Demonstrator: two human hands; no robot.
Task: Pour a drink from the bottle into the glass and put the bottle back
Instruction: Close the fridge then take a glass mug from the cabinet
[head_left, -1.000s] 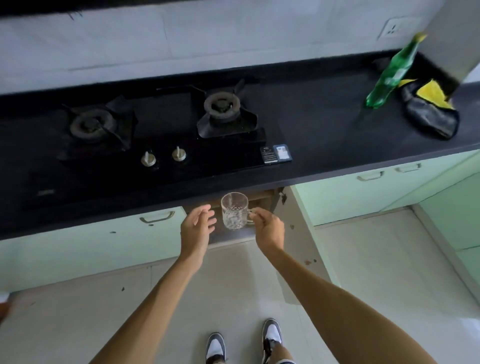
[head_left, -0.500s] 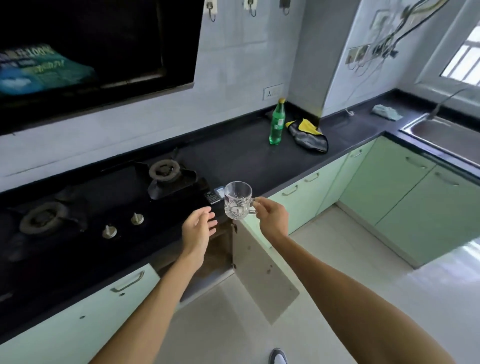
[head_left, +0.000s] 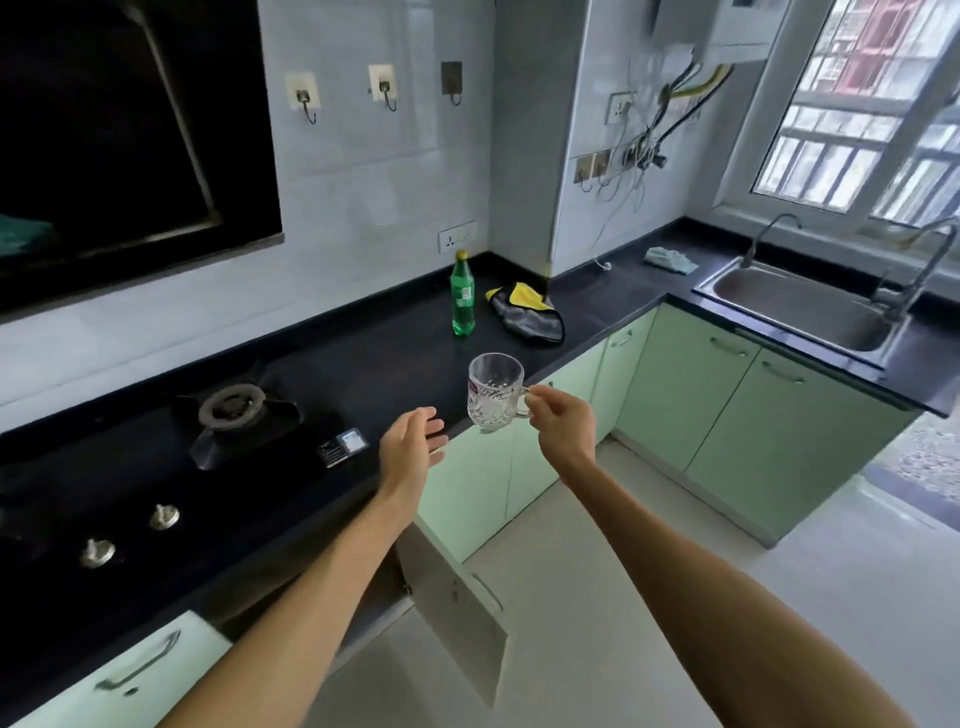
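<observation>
A clear cut-glass mug hangs in the air over the front edge of the black counter, upright and empty. My right hand holds it by the handle on its right side. My left hand floats open to the left of the glass, fingers apart, touching nothing. A green plastic bottle with a yellow cap stands upright on the counter farther back, near the wall corner, well beyond both hands.
A grey and yellow cloth lies right of the bottle. A gas hob with knobs fills the counter's left part. Below my arms a cupboard door stands open. A steel sink with taps sits at the right under the window.
My view has lifted from the floor and cupboard to the counter and wall. My right hand has raised the glass from in front of the open cupboard to counter height; my left hand stayed beside it.
</observation>
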